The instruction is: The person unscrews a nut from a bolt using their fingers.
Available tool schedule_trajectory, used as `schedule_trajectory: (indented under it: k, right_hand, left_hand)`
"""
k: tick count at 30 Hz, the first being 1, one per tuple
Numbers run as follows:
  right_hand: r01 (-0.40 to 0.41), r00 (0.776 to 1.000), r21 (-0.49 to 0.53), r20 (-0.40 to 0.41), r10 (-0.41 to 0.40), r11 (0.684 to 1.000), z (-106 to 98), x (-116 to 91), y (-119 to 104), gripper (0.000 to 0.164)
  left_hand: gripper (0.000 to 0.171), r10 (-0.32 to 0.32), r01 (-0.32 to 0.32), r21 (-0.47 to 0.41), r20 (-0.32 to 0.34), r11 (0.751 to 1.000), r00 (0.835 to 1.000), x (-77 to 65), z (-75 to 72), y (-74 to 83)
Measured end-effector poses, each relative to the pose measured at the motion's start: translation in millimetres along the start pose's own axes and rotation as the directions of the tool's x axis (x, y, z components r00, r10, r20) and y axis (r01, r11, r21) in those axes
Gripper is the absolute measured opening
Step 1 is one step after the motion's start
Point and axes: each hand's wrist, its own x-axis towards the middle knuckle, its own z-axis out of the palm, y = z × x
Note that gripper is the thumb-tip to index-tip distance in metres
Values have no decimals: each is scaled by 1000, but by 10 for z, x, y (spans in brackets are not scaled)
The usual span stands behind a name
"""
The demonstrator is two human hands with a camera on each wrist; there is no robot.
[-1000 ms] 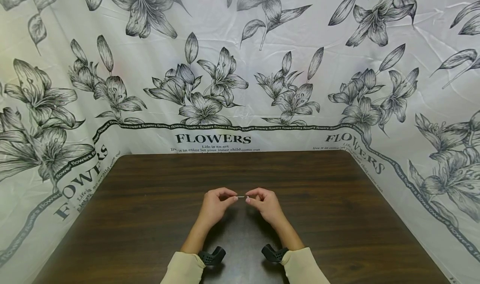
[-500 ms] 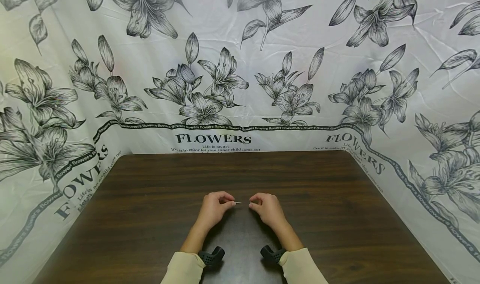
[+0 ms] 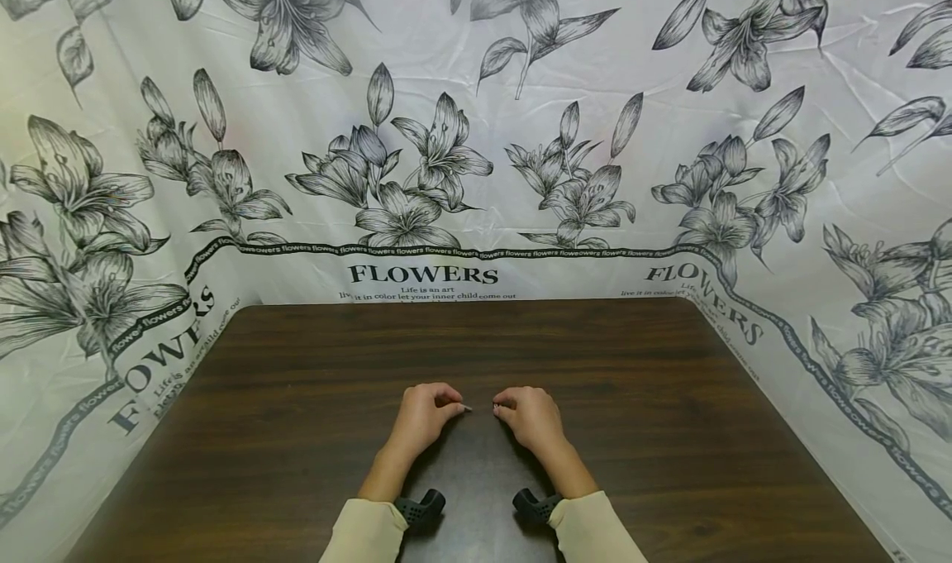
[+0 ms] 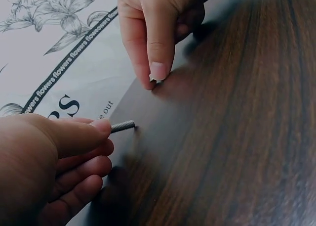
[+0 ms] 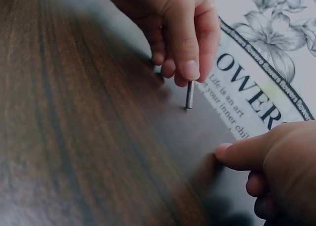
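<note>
Over the middle of the table my left hand pinches a screw between thumb and forefinger. Its bare threaded silver shaft sticks out past the fingertips, and the end in the grip is hidden. In the right wrist view the screw points down toward the tabletop. Across a short gap, my right hand pinches a small shiny metal piece between thumb and forefinger. Most of that piece is covered by the fingertips, and I cannot tell its kind. The screw and the small piece are apart.
A dark wood-grain table lies under both hands. White cloth printed with black lilies and lettering hangs behind it and along both sides. Each wrist bears a black device, the left one and the right one, below cream sleeves.
The hands have drawn apart and come slightly toward the body. A second ago the screw's end was close to the small metal piece; now a wider gap separates them.
</note>
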Motion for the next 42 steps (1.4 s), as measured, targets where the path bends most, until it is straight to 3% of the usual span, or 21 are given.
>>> schedule_trajectory:
  k: [16, 25, 32, 36, 42]
  right_hand:
    - [34, 999, -59, -38, -36, 998, 39, -26, -1, 18]
    - [6, 1000, 51, -15, -5, 999, 40, 16, 21, 20]
    - [30, 999, 110, 34, -34, 993, 48, 72, -6, 30]
    - [58, 994, 233, 77, -78, 971, 21, 80, 31, 42]
    - [33, 982, 468, 150, -117, 883, -89, -30, 146, 56]
  left_hand:
    - [13, 8, -7, 59, -8, 998, 1000, -16, 47, -17]
    - [17, 41, -39, 100, -17, 994, 999, -29, 29, -31]
    - [16, 8, -6, 99, -20, 995, 1000, -50, -43, -57]
    - [17, -8, 9, 91, -12, 996, 1000, -71, -62, -47]
    - [29, -30, 27, 47, 64, 999, 998, -97, -82, -5]
